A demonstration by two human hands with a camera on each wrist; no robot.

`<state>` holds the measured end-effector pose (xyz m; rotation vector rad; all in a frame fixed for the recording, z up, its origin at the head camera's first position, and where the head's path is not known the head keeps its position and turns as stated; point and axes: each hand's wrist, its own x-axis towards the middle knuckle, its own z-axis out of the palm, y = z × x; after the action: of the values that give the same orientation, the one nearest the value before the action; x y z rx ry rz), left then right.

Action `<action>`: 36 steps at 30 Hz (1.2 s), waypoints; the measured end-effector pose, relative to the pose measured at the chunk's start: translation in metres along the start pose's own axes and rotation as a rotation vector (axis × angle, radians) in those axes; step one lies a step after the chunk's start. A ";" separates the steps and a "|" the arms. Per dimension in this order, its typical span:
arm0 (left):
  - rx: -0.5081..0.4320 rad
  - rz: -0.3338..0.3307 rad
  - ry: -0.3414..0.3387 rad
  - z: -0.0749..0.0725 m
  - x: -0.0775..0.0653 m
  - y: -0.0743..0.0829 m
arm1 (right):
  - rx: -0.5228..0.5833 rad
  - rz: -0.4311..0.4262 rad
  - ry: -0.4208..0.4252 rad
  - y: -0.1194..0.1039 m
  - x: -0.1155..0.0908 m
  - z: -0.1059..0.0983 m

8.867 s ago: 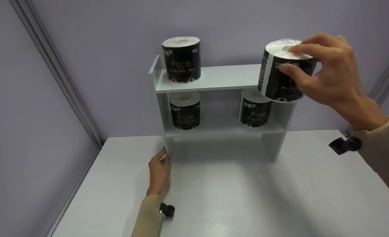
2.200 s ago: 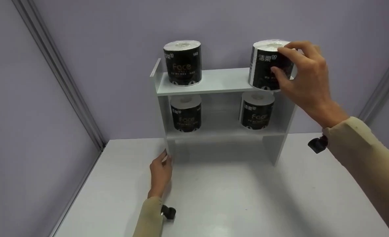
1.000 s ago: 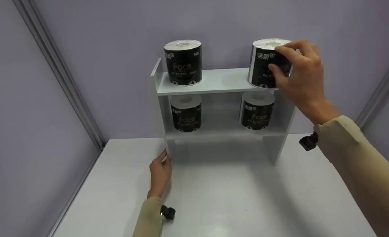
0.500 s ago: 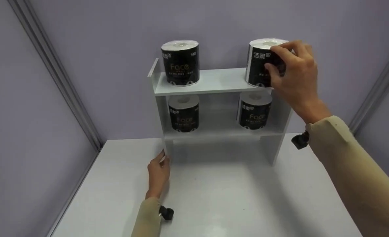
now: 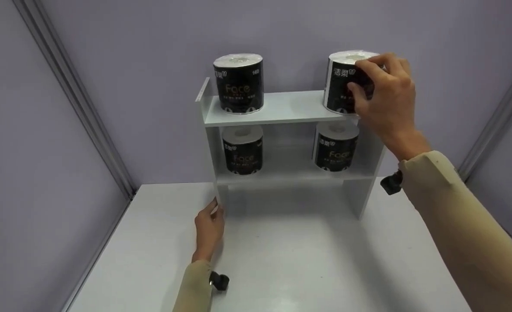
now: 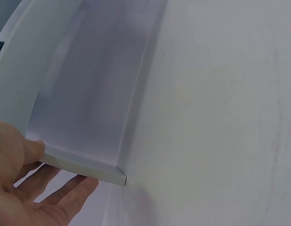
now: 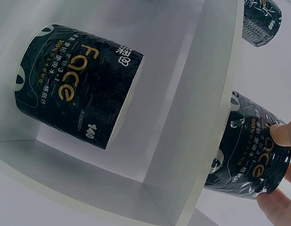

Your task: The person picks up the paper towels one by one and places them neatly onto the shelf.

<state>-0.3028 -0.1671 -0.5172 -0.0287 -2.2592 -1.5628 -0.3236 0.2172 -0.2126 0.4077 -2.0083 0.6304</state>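
Observation:
My right hand [image 5: 388,95] holds a toilet roll [image 5: 338,89] with a black "Face" wrapper at the right end of the top shelf. Its thumb lies on the front and its fingers reach over the top and far side. The roll stands upright, its base on the shelf board in the right wrist view. Low on the left, my left hand [image 5: 208,227] grips the side panel of the white shelf unit [image 5: 295,106]. In the left wrist view the thumb and fingers lie on opposite sides of that panel's edge [image 6: 84,168].
A matching roll [image 5: 238,89] stands at the top shelf's left end. Two more, a left roll [image 5: 244,156] and a right roll [image 5: 335,154], stand on the lower shelf. The unit rests on a white table [image 5: 277,260] before a lilac wall [image 5: 290,34].
Since the earliest frame, my right hand has brought the roll left and back onto the top shelf, turning its label forward. Lately it has barely moved. My left hand stays at the panel.

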 end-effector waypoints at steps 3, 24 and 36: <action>0.001 0.004 0.002 -0.001 0.000 0.001 | -0.009 -0.002 -0.003 0.000 0.001 0.001; 0.018 0.016 0.006 -0.001 0.003 -0.003 | -0.006 0.010 -0.015 0.003 0.009 0.011; 0.007 0.010 0.007 -0.001 0.002 -0.004 | -0.007 0.028 -0.032 0.005 0.012 0.014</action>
<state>-0.3053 -0.1697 -0.5198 -0.0325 -2.2555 -1.5472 -0.3419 0.2123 -0.2087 0.3881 -2.0495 0.6379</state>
